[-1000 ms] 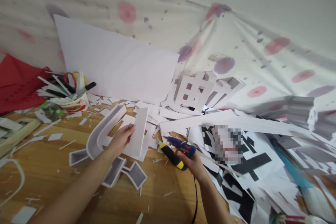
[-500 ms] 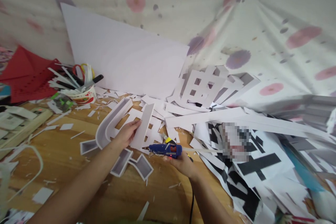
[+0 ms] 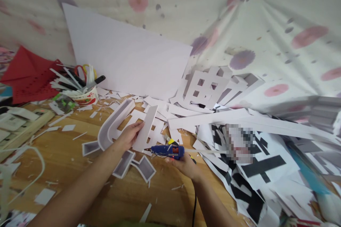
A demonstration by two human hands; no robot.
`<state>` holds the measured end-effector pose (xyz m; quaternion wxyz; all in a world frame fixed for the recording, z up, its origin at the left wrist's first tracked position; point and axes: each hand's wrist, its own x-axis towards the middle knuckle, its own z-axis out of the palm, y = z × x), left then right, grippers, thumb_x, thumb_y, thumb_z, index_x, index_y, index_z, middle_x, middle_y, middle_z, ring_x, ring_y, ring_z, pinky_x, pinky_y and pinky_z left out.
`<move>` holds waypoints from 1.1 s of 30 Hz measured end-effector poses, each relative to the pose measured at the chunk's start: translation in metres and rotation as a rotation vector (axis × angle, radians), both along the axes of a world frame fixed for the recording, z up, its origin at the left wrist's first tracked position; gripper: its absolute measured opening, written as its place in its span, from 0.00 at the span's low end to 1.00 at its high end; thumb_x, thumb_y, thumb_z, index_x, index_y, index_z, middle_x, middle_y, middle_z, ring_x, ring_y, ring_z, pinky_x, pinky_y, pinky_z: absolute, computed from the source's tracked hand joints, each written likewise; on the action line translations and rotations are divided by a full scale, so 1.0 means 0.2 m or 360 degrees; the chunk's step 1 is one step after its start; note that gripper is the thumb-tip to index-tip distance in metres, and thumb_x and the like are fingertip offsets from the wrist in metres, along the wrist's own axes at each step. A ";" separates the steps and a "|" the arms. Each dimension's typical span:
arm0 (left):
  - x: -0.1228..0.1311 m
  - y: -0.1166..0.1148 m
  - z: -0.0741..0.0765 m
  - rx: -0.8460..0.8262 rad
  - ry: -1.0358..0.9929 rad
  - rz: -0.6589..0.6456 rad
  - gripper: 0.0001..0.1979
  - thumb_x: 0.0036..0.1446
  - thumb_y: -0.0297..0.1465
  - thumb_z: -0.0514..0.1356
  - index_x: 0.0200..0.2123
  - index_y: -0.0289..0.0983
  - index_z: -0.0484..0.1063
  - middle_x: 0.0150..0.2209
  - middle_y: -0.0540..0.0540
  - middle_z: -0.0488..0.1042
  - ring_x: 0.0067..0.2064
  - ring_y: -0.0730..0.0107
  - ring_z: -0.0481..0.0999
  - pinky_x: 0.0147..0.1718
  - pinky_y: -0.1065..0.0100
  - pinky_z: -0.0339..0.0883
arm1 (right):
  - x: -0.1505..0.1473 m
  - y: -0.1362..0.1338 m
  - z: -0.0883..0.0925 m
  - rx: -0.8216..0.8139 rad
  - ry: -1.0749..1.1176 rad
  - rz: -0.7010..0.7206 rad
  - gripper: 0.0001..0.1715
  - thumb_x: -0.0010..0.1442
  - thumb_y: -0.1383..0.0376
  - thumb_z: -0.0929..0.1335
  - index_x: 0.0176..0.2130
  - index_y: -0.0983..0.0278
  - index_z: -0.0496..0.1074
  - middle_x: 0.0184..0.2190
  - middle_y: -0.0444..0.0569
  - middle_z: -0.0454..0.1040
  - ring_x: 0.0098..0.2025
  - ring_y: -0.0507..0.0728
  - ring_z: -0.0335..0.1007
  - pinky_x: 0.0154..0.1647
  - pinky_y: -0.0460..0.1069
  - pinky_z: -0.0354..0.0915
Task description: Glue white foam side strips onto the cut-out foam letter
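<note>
Pinched in my left hand [image 3: 131, 135] is a white board strip [image 3: 147, 127], tilted above the table. My right hand [image 3: 185, 166] grips a blue hot glue gun [image 3: 167, 151], its nozzle pointing left at the strip's lower end; whether the tip touches cannot be made out. A long glue stick [image 3: 206, 151] sticks out of the gun's back. Behind and below my left hand lies a white hollow character shape [image 3: 105, 134] with raised walls, partly covered by my forearm. A flat white cut-out [image 3: 157, 131] with square holes lies behind the strip.
A cup [image 3: 86, 97] holding glue sticks, scissors and a black-handled tool stands at the back left. Finished-looking white letters [image 3: 202, 87] lean against the curtain beside a large white board [image 3: 125, 53]. Printed sheets [image 3: 269, 166] and scraps crowd the right. A power strip [image 3: 29, 127] lies left.
Very little differs. Both hands, the strip and the glue gun keep nearly the same places, with the view shifted only slightly.
</note>
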<state>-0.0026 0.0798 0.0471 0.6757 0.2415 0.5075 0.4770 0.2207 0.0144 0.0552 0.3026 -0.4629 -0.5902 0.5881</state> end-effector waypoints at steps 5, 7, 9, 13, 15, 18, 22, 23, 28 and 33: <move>0.01 -0.01 0.01 -0.0070 -0.0097 -0.0008 0.06 0.46 0.29 0.64 0.30 0.35 0.72 0.23 0.51 0.76 0.23 0.73 0.74 0.25 0.72 0.70 | 0.00 0.01 0.00 0.0061 0.0019 -0.0002 0.26 0.45 0.48 0.71 0.37 0.64 0.73 0.35 0.48 0.75 0.40 0.58 0.70 0.45 0.54 0.66; 0.01 -0.01 0.01 -0.0072 -0.0098 -0.0020 0.06 0.46 0.29 0.64 0.30 0.35 0.72 0.23 0.51 0.76 0.23 0.73 0.74 0.26 0.72 0.70 | 0.00 0.02 0.00 0.0085 0.0030 0.0013 0.25 0.45 0.49 0.71 0.38 0.63 0.73 0.35 0.47 0.75 0.41 0.58 0.70 0.47 0.54 0.65; 0.01 -0.01 0.02 -0.0078 -0.0104 -0.0031 0.07 0.46 0.28 0.64 0.31 0.36 0.72 0.23 0.51 0.76 0.23 0.73 0.74 0.25 0.72 0.70 | 0.00 0.03 0.00 0.0104 0.0038 0.0005 0.25 0.46 0.49 0.71 0.38 0.63 0.72 0.35 0.47 0.75 0.41 0.58 0.70 0.47 0.55 0.65; 0.01 -0.01 0.02 -0.0118 -0.0125 -0.0042 0.04 0.48 0.26 0.62 0.31 0.35 0.72 0.22 0.51 0.75 0.22 0.73 0.73 0.23 0.73 0.69 | 0.00 0.04 -0.01 0.0126 0.0040 0.0012 0.24 0.47 0.48 0.70 0.37 0.62 0.73 0.34 0.46 0.75 0.41 0.58 0.70 0.47 0.55 0.65; 0.01 -0.01 0.02 -0.0129 -0.0138 -0.0026 0.04 0.48 0.25 0.62 0.30 0.35 0.72 0.22 0.51 0.76 0.22 0.73 0.73 0.23 0.73 0.69 | 0.00 0.03 -0.02 0.0126 0.0036 0.0013 0.24 0.47 0.48 0.70 0.37 0.62 0.73 0.34 0.47 0.75 0.41 0.58 0.69 0.47 0.54 0.65; 0.01 -0.01 0.01 -0.0116 -0.0123 -0.0005 0.06 0.46 0.27 0.64 0.31 0.35 0.72 0.23 0.50 0.76 0.23 0.72 0.74 0.23 0.72 0.69 | 0.00 0.02 -0.01 0.0089 0.0029 0.0020 0.24 0.46 0.49 0.70 0.37 0.64 0.72 0.34 0.47 0.74 0.40 0.57 0.69 0.44 0.53 0.66; 0.00 -0.01 0.00 -0.0045 -0.0053 -0.0035 0.09 0.45 0.30 0.65 0.31 0.34 0.72 0.25 0.47 0.77 0.25 0.68 0.75 0.25 0.69 0.70 | 0.00 0.00 0.01 0.0017 0.0017 0.0011 0.25 0.45 0.51 0.71 0.38 0.64 0.70 0.34 0.47 0.74 0.39 0.57 0.69 0.42 0.51 0.66; 0.00 -0.01 0.00 -0.0040 -0.0054 -0.0044 0.09 0.45 0.31 0.65 0.31 0.34 0.72 0.25 0.47 0.77 0.25 0.68 0.75 0.25 0.69 0.70 | 0.00 0.00 0.01 0.0006 0.0010 0.0007 0.25 0.45 0.51 0.72 0.38 0.63 0.70 0.34 0.46 0.73 0.38 0.56 0.69 0.42 0.51 0.66; 0.01 -0.02 0.02 -0.0108 -0.0143 -0.0029 0.05 0.48 0.26 0.62 0.31 0.34 0.72 0.23 0.50 0.76 0.22 0.72 0.73 0.22 0.73 0.69 | 0.00 0.02 0.00 0.0046 0.0024 0.0019 0.22 0.46 0.51 0.71 0.36 0.64 0.70 0.32 0.45 0.73 0.36 0.55 0.68 0.41 0.50 0.66; 0.01 -0.01 0.02 -0.0129 -0.0161 -0.0041 0.03 0.50 0.24 0.60 0.31 0.34 0.72 0.23 0.50 0.76 0.22 0.74 0.73 0.24 0.74 0.69 | 0.00 0.04 -0.02 0.0093 0.0037 0.0011 0.21 0.47 0.51 0.71 0.35 0.63 0.72 0.33 0.47 0.73 0.38 0.57 0.69 0.44 0.52 0.65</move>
